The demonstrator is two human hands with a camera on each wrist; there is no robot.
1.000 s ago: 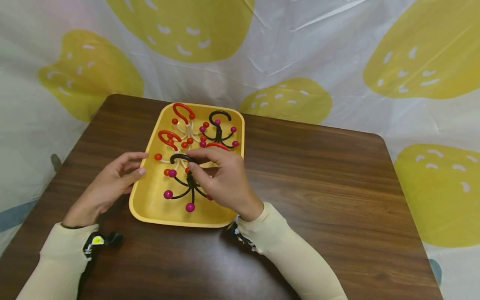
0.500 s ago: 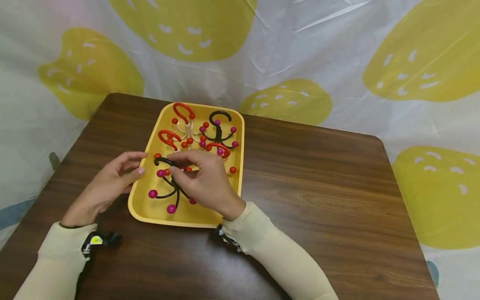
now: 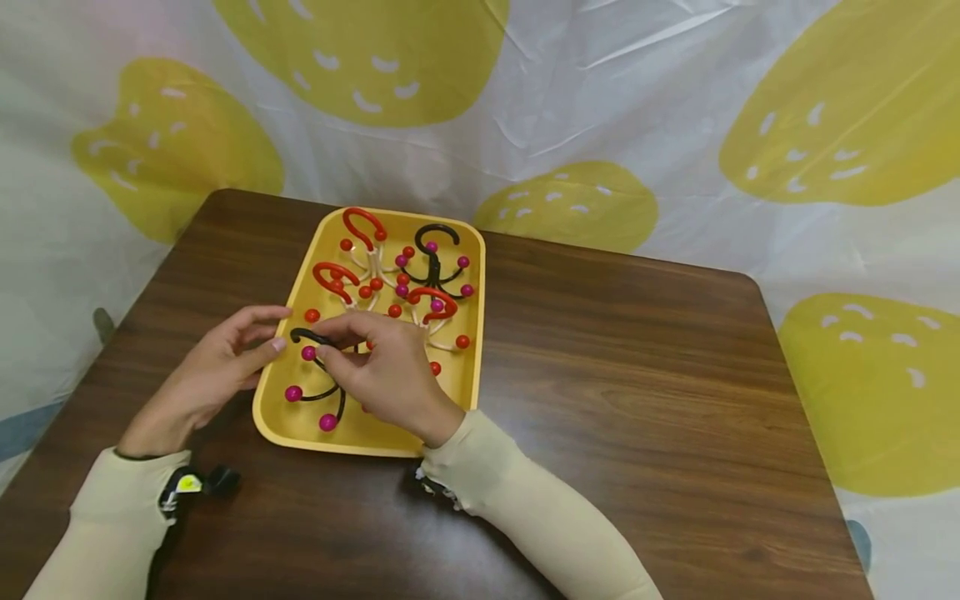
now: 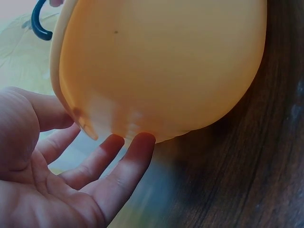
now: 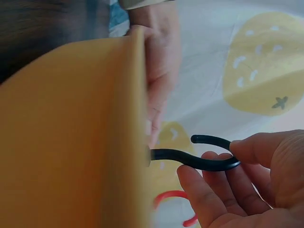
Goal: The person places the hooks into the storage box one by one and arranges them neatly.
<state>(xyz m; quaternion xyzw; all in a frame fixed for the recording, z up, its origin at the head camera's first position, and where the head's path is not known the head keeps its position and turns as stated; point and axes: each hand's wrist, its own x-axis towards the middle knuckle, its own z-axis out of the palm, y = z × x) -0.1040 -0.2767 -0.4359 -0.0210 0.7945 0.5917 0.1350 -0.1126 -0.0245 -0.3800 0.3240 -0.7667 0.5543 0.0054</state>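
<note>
In the head view my right hand point(image 3: 390, 371) pinches the curved top of a black multi-arm hanger hook point(image 3: 305, 334) between thumb and fingers. Its arms, tipped with magenta balls, spread low in the front left part of the yellow tray point(image 3: 258, 421). The right wrist view shows the black hook point(image 5: 213, 164) lying across the fingertips, with the tray wall point(image 5: 71, 142) hiding the arms. My left hand point(image 3: 198, 379) rests against the tray's left side; in the left wrist view its fairly straight fingers point(image 4: 137, 156) touch the outer wall near the rim.
Behind the held hanger stand several others in the tray: a black one point(image 3: 433, 267) at the back right and white ones with red hooks, such as the red-hooked hanger point(image 3: 373, 262) at the back left. The brown wooden table point(image 3: 615, 400) reaches a patterned curtain point(image 3: 570, 100) behind.
My right hand has moved left, carrying the black hanger toward the tray's front left corner and uncovering a red-hooked white hanger. The left hand has stayed at the tray's side.
</note>
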